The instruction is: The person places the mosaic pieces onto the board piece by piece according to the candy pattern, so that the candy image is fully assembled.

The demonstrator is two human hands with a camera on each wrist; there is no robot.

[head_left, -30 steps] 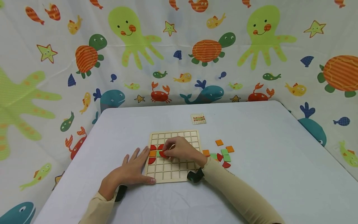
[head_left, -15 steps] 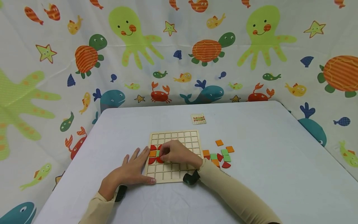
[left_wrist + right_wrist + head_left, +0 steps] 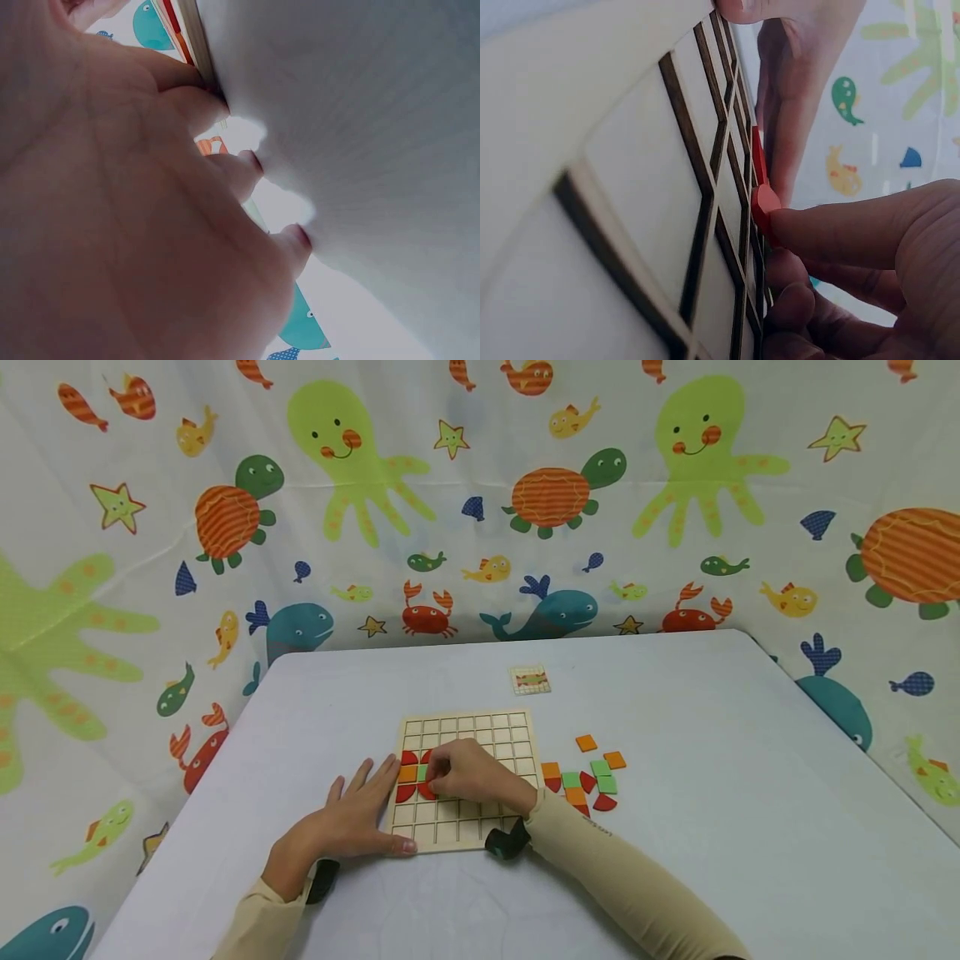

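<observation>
A wooden grid board (image 3: 465,835) lies on the white table. At its left side, an orange square tile (image 3: 407,774) and a green square tile (image 3: 422,773) sit in neighbouring squares, with red quarter-circle tiles around them. My right hand (image 3: 480,774) reaches over the board and pinches a red quarter-circle tile (image 3: 766,206) by its edge, down at the square just in front of the green one. Its fingers partly cover that tile in the head view. Spread flat, my left hand (image 3: 341,824) rests along the board's left edge, its thumb at the front-left corner.
Several loose orange, green and red tiles (image 3: 600,768) lie just right of the board, near my right forearm. A small pattern card (image 3: 530,680) is behind the board. A curtain printed with sea animals hangs beyond the table.
My right hand has carried the red quarter-circle tile left and toward me, into the square in front of the green tile; lately it barely moves. My left hand stays in place.
</observation>
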